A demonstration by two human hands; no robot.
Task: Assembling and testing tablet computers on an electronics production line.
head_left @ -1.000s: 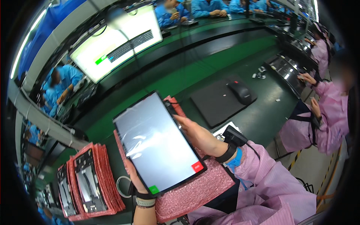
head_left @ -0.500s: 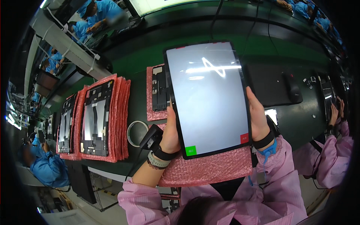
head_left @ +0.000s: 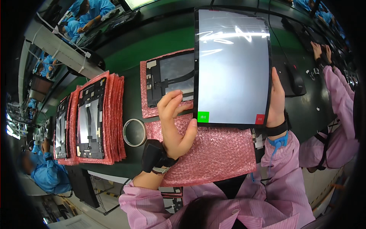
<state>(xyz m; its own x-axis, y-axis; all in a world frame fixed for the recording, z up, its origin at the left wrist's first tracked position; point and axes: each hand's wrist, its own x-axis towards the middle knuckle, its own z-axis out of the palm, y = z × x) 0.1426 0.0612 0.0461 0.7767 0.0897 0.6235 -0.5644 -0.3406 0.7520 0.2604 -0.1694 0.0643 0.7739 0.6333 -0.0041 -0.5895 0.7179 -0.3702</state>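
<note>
A tablet [head_left: 234, 72] with a lit pale screen is raised over the bench, a green square in its lower left corner and a red one in its lower right. Around its right edge wraps my right hand [head_left: 277, 101], the fingers partly hidden behind it. My left hand [head_left: 175, 126] is open beside the lower left corner; its thumb tip is close to that corner, and whether it touches cannot be told. Below lies a pink bubble-wrap sheet [head_left: 213, 156]. Behind my left fingers, an opened tablet panel [head_left: 171, 72] with a black ribbon rests on more pink wrap.
To the left stand stacks of tablet panels [head_left: 89, 126] between pink wrap sheets. A roll of tape [head_left: 134, 132] lies beside the wrap. At right are a black mouse [head_left: 292, 80] and small white bits. A co-worker's pink sleeves [head_left: 337, 87] reach in from the right.
The tablet has moved up and to the right in my right hand. My left hand has come off its left edge and opened. The co-worker's hands at right have moved farther away.
</note>
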